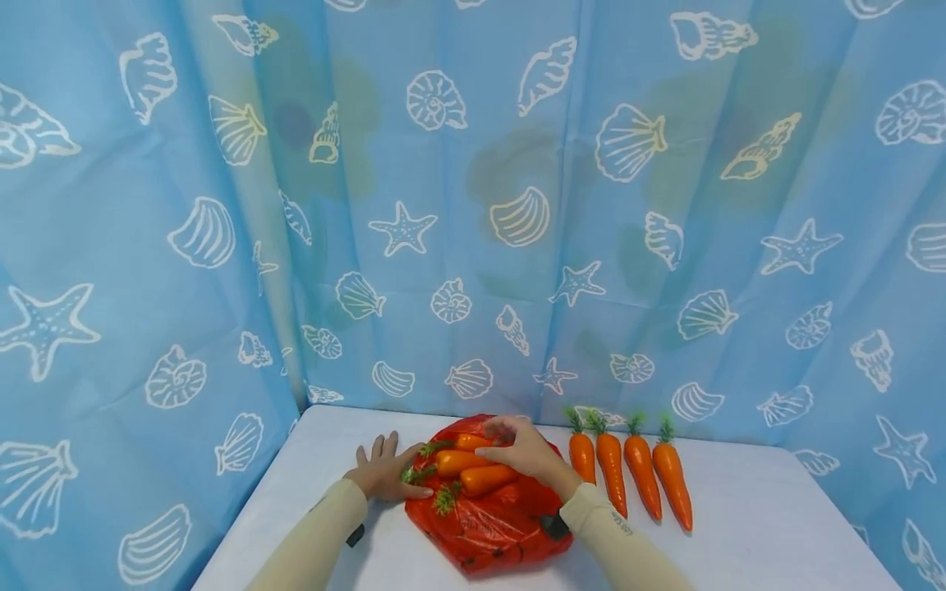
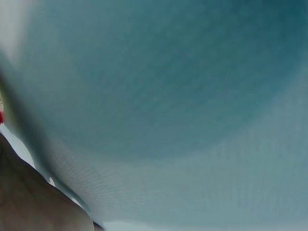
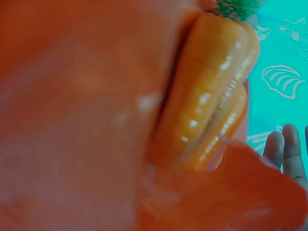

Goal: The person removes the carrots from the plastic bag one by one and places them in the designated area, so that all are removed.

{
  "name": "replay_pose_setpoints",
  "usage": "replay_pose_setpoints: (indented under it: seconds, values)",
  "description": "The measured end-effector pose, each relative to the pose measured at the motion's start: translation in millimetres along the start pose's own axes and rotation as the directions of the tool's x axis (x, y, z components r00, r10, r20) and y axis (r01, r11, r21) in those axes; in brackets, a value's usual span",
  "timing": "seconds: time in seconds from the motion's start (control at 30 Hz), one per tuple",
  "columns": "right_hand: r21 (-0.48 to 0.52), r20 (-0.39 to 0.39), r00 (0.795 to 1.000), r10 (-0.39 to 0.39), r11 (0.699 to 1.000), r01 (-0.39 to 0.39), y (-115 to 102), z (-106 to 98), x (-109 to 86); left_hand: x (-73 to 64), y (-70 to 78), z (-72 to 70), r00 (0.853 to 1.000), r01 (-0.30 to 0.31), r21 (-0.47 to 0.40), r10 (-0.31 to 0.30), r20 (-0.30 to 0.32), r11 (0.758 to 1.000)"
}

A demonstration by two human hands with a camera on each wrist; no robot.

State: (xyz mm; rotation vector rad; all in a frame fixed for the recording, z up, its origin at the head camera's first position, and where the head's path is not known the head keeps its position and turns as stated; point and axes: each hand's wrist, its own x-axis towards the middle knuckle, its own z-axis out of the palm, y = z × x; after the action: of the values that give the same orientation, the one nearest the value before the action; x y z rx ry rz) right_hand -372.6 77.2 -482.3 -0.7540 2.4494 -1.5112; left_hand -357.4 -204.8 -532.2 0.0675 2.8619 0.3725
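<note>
A red plastic bag (image 1: 484,525) lies on the table with three orange carrots (image 1: 488,479) on or in it, their green tops toward the left. My left hand (image 1: 386,469) rests at the bag's left edge, fingers spread and thumb by the green tops. Over the carrots, my right hand (image 1: 528,451) reaches in from the right with loosely bent fingers; nothing is visibly pinched. The right wrist view has the carrots (image 3: 207,86) close up, partly covered by red film, with straight fingers (image 3: 291,149) beyond. Part of the left hand (image 2: 38,197) appears in the left wrist view.
Several more carrots (image 1: 639,476) with green tops lie side by side right of the bag. They rest on a white table (image 1: 769,525). Behind and to the left hangs a blue curtain (image 1: 458,189) with white shell prints.
</note>
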Motion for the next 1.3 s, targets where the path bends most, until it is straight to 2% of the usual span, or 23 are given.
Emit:
replay_pose_setpoints:
  seconds: [0.3,0.6,0.87,1.13,1.3]
  values:
    - [-0.043,0.04,0.998,0.041,0.998,-0.04,12,10,1.9,0.9,-0.4,-0.2,1.0,-0.011,0.0,0.011,-0.013,1.0]
    - [-0.067,0.043,0.999,0.034,0.997,-0.031,21,23,-0.6,-1.1,-0.7,-2.0,1.0,-0.008,-0.024,0.008,0.001,1.0]
    - [-0.046,0.07,0.993,0.09,0.995,-0.087,30,30,-0.5,0.9,-1.5,-2.3,1.0,-0.002,-0.02,0.002,0.018,1.0]
    - [-0.13,0.116,0.983,0.144,0.983,-0.129,35,36,-4.3,5.6,-2.3,1.9,1.0,0.008,-0.004,-0.008,0.006,1.0]
    - [-0.166,0.143,0.967,0.213,0.968,-0.188,33,43,-5.6,8.9,-3.4,5.3,1.0,0.008,-0.015,-0.008,0.017,1.0]
